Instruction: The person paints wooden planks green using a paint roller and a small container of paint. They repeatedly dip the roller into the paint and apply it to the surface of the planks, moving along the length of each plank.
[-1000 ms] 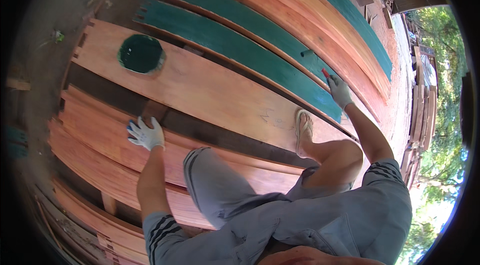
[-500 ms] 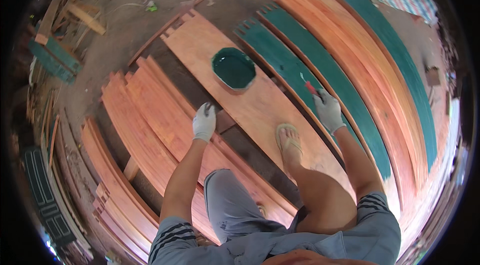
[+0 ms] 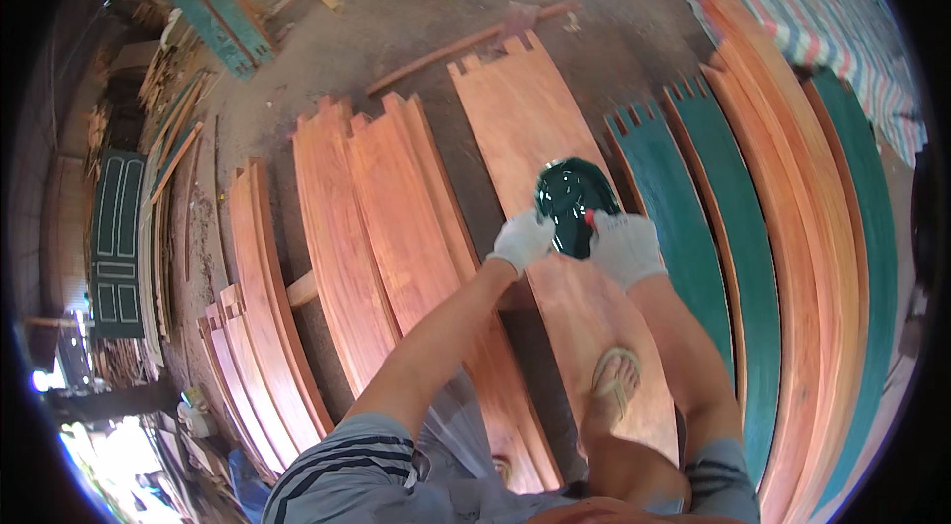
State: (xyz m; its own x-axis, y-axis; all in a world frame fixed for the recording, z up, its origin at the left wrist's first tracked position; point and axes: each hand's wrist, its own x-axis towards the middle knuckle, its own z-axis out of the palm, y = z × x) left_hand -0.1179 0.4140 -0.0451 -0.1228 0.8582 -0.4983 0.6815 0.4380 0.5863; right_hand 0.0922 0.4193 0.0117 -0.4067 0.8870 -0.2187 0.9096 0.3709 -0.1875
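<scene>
A many-sided open container of dark green paint (image 3: pixel 573 189) rests on a bare reddish plank (image 3: pixel 525 88). At its left rim, my left hand (image 3: pixel 523 241), in a white glove, grips the edge with its fingers. My right hand (image 3: pixel 628 247), also gloved, is closed round the red handle of a paintbrush (image 3: pixel 591 218) at the container's right side. The brush's head is hidden by the container and the paint's glare. The paint's surface looks disturbed, with bright reflections.
Green-painted boards (image 3: pixel 684 197) lie to the right, beside more bare boards (image 3: pixel 783 187). Several bare planks (image 3: pixel 347 227) lie on the left. My sandalled foot (image 3: pixel 616 380) stands on the plank below the container. A striped sheet (image 3: pixel 792 9) covers something at the far right.
My right hand has moved from over the green boards to the paint container with the brush. My left hand has come up to its rim. The whole view has shifted.
</scene>
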